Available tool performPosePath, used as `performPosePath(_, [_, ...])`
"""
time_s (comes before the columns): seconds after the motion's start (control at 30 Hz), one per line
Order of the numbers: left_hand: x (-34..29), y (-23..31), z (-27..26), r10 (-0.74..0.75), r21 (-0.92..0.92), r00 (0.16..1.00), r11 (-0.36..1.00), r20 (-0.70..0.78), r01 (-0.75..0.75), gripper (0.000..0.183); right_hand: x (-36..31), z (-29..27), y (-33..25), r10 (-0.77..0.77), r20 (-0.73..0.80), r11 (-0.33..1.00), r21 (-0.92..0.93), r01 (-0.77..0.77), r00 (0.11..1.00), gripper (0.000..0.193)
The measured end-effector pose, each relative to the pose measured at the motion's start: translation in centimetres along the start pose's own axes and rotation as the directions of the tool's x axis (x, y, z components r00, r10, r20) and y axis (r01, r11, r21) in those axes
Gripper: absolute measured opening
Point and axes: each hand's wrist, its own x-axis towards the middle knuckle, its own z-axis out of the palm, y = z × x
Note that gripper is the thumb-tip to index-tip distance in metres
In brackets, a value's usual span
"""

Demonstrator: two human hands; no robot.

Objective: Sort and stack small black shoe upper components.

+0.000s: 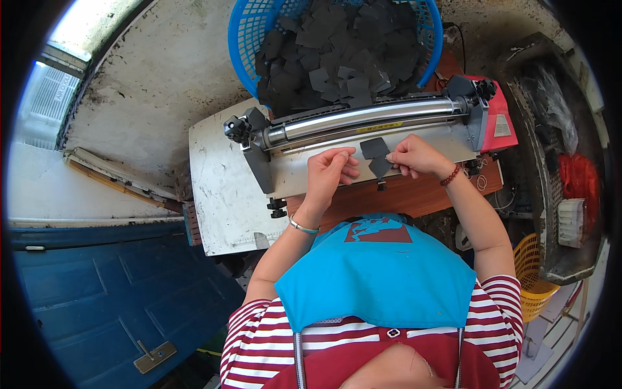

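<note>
At the front of a roller machine (pixel 369 121), my right hand (pixel 414 157) pinches the edge of a thin dark grey square piece (pixel 380 166). A second dark piece (pixel 373 147) is just above it over the metal plate, overlapping or touching it; I cannot tell which. To the left, over the same plate, my left hand (pixel 332 167) has its fingers curled in and the thumb against them. No piece shows in it. Behind the roller, a blue plastic basket (pixel 240 45) holds a heap of similar dark pieces (pixel 337 52).
The machine has black knobs (pixel 237 129) at its ends and a red housing (pixel 501 123) on the right. Under it is a brown tabletop (pixel 414 196), with a white board (pixel 223 194) on the left. A dark trough (pixel 551 168) and a yellow basket (pixel 532 285) stand at right; a blue door (pixel 116 285) is at left.
</note>
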Motion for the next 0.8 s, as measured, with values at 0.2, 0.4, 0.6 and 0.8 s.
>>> performPosePath(0.2, [0.4, 0.8, 1.0, 0.064, 0.124, 0.995, 0.99, 0.077, -0.073, 0.023, 0.8, 0.2, -0.6, -0.055, -0.351, 0.996, 0.042, 0.074, 0.935, 0.034])
performPosePath(0.4, [4.6, 6.3, 1.8, 0.401, 0.479, 0.898, 0.762, 0.179, -0.436, 0.022, -2.3, 1.0, 1.4, -0.204, -0.392, 0.962, 0.089, 0.258, 0.897, 0.027])
performPosePath(0.6, [13.7, 8.8, 1.6, 0.115, 0.984, 0.981, 0.063, 0.156, -0.164, 0.048, -7.3, 1.2, 6.5, -0.193, -0.5, 0.948, 0.126, 0.292, 0.844, 0.024])
performPosePath(0.8, [21.1, 4.7, -1.6, -0.211, 0.999, 0.977, 0.028, -0.039, 0.046, 0.078, -11.6, 2.2, 12.0, -0.03, -0.594, 0.916, 0.305, 0.259, 0.804, 0.02])
